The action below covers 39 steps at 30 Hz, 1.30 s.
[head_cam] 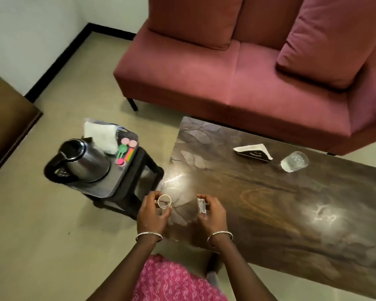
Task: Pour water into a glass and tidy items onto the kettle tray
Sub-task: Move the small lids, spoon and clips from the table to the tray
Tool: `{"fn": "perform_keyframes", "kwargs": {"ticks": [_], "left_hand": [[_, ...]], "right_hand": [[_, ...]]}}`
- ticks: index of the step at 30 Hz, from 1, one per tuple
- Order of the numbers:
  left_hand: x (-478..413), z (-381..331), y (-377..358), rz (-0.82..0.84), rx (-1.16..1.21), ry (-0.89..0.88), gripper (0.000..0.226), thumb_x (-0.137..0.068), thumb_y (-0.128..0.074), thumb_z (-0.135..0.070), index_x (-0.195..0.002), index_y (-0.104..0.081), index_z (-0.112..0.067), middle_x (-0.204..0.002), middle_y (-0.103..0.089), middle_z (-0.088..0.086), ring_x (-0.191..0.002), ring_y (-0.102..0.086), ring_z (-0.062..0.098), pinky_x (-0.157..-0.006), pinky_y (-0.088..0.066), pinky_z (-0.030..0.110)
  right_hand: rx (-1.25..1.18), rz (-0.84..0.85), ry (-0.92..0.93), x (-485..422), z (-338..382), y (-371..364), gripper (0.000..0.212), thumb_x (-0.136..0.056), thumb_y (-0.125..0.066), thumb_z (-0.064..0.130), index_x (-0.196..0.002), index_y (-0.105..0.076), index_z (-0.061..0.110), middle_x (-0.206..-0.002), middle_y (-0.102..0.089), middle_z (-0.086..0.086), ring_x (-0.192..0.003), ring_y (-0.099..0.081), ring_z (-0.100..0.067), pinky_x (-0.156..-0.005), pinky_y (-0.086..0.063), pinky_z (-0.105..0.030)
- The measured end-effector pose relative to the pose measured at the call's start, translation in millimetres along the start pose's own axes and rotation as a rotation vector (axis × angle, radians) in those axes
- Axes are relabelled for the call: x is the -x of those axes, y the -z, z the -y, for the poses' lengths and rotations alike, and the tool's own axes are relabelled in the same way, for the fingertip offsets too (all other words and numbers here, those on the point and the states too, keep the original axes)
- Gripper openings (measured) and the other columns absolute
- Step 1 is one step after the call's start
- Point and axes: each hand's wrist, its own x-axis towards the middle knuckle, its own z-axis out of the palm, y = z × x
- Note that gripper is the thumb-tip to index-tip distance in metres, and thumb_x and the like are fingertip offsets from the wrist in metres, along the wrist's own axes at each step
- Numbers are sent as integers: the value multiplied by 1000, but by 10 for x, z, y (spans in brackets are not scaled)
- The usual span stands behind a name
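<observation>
Seen from the head camera, a person's left hand [153, 210] pinches a small white ring [164, 201], opening upward, while the right hand [212, 208] grips a small printed packet [201, 205] upright, long axis vertical, over the table [269, 203] corner; both look light, rigid, easily held by their edges, beside the kettle tray [100, 187]

Pale tiled floor [41, 235], white wall [30, 40] with black skirting [59, 61], pink sofa [248, 83] with cushions, dark glossy wooden coffee table [269, 203] catching light glare, small dark stool [143, 177], brown cabinet [4, 122] at left
</observation>
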Motion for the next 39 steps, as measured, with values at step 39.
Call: {"fn": "perform_keyframes", "kwargs": {"ticks": [39], "left_hand": [[-2283, 2227, 552, 150, -603, 220, 39, -84, -65, -38, -121, -56, -27, -88, -71, 6, -74, -70, 29, -56, -51, 33]], "right_hand": [[159, 375, 55, -1846, 1346, -2845, 49, -66, -84, 31, -108, -62, 22, -98, -65, 11, -87, -62, -7, -73, -56, -27]]}}
